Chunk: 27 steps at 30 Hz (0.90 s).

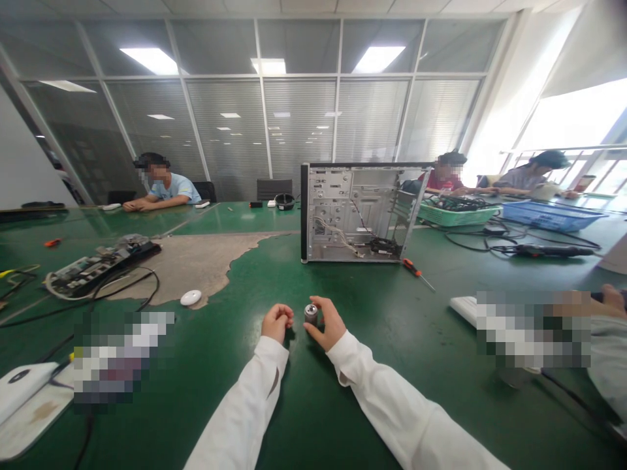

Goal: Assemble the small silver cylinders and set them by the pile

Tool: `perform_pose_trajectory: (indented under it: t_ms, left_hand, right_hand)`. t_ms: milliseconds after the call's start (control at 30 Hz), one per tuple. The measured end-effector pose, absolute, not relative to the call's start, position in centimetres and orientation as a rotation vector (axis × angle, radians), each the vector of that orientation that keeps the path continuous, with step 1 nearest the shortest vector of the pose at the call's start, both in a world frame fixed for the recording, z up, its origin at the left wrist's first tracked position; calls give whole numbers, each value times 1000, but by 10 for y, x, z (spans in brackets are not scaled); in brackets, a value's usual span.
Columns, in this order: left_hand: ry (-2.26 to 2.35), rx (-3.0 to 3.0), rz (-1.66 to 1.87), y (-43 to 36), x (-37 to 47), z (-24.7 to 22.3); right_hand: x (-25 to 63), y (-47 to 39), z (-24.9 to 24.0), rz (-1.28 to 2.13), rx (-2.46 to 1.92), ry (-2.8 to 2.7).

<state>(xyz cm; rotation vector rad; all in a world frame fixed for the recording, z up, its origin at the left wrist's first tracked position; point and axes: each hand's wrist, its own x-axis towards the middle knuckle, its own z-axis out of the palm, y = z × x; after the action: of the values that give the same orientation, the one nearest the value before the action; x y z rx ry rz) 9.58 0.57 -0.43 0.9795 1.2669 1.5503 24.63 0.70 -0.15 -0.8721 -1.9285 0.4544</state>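
Between the thumb and fingers of my right hand [331,324] is a small grey metal cylinder [310,314], with a bright rim and dark spots on its top. It is upright on the green table or just above it; I cannot tell which. Just left of it, my left hand [277,322] is closed, fingers curled and tips pressed together. Whatever those fingertips hold, if anything, is too small to make out. Beyond both hands stands an opened computer case [362,215], its side panel off and loose cables inside.
A screwdriver [412,267] lies by the case. Left are a white round lid-like piece [191,298] and a power strip [105,264] with cords. Green [458,215] and blue baskets [551,217] stand back right. A neighbour's sleeve [607,359] is at right; several people sit around.
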Motion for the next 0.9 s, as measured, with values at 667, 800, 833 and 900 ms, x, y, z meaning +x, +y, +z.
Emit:
perform_pose_trajectory:
  t_ms: [667,800,833,900]
  left_hand:
    - [1264,1027,1523,7,94,-9]
    - [1278,1015,1524,7,95,-8]
    - [1279,1012,1525,7,95,-8]
    - [1273,1015,1529,6,95,-8]
  right_hand:
    - [235,25,-14,1654,-787,-632]
    - [238,22,-7,1718,-801,-502]
    - [239,22,-5,1736,-807,-469]
    - [240,22,-3,1772,-819,-420]
